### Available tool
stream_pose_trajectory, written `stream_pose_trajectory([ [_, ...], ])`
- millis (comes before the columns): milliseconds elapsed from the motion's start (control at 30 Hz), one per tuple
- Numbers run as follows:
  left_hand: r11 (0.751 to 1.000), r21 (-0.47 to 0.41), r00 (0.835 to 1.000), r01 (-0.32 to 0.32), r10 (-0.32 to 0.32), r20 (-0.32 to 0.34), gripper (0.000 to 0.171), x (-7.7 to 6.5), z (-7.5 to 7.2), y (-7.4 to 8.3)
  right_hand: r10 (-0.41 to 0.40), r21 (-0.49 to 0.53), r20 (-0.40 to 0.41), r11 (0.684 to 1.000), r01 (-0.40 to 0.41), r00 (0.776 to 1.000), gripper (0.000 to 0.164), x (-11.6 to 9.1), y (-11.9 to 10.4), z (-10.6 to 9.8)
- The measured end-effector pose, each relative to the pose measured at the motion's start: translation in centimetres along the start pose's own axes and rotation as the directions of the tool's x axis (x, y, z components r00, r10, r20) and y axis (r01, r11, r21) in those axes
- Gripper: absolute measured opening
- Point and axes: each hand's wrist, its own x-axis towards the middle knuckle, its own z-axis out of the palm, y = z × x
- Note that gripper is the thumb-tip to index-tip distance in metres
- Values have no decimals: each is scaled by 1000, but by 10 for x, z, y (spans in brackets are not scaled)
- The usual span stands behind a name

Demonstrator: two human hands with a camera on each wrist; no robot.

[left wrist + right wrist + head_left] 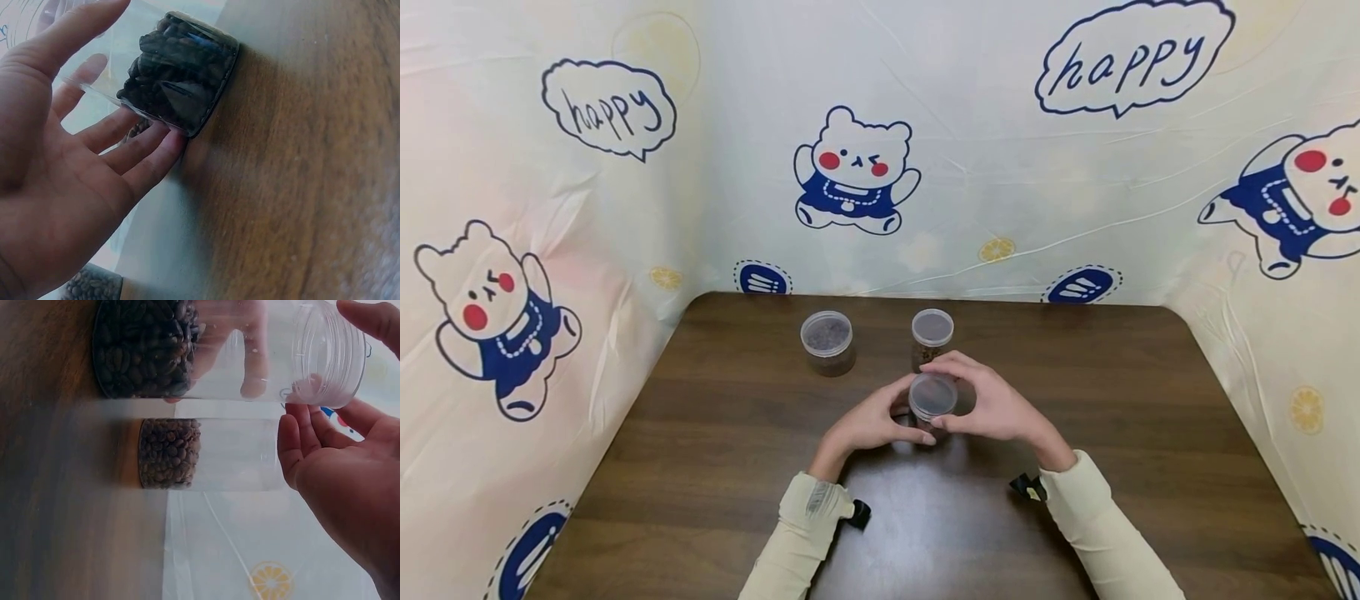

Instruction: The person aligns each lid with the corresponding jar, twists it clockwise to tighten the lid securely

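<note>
A clear jar (933, 395) with a translucent lid (340, 353) stands upright on the table between the two hands. Dark roasted coffee beans (181, 75) fill its lower part. My left hand (874, 419) holds the jar low on its body, thumb on the near side and fingers behind. Around the lid, my right hand (992, 404) has its thumb and fingers curled at opposite sides of the rim. Just behind stands a second tall lidded jar (172, 453), holding lighter brown beans; in the head view the right fingers partly hide it.
A wider, lower lidded jar (827, 342) with dark contents stands at the back left of the brown wooden table (715, 467). Printed cloth (985, 183) hangs behind and along both sides. A small black device (859, 514) is strapped at the left wrist.
</note>
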Motion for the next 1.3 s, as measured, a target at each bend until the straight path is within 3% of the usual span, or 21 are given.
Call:
stream_pose_trajectory([
  [267,1000,5,1000,-11,11,2,75,0,0,1,23,-40,-80,999,-26,997,68,-2,-4,6],
  [467,1000,-8,1000,-13,14,15,72,0,0,1,68,-154,-170,983,-95,983,70,-5,-11,16],
  [600,1000,-8,1000,-14,14,17,69,1,-1,-1,88,-208,-171,970,-123,981,76,-7,-17,18],
  [767,1000,-9,1000,-5,5,12,71,1,-1,-2,49,-124,-93,991,-60,994,91,-9,-10,9],
  [967,999,-36,1000,-23,24,15,76,1,0,-2,0,-46,-40,999,-2,999,79,-10,0,6],
  [1133,999,-29,999,-33,34,19,75,2,1,-2,14,-27,-81,1000,-16,997,73,-10,0,9],
  [1300,999,-28,1000,-30,30,10,75,2,1,-2,39,-21,-176,999,-43,984,70,-10,-5,17],
])
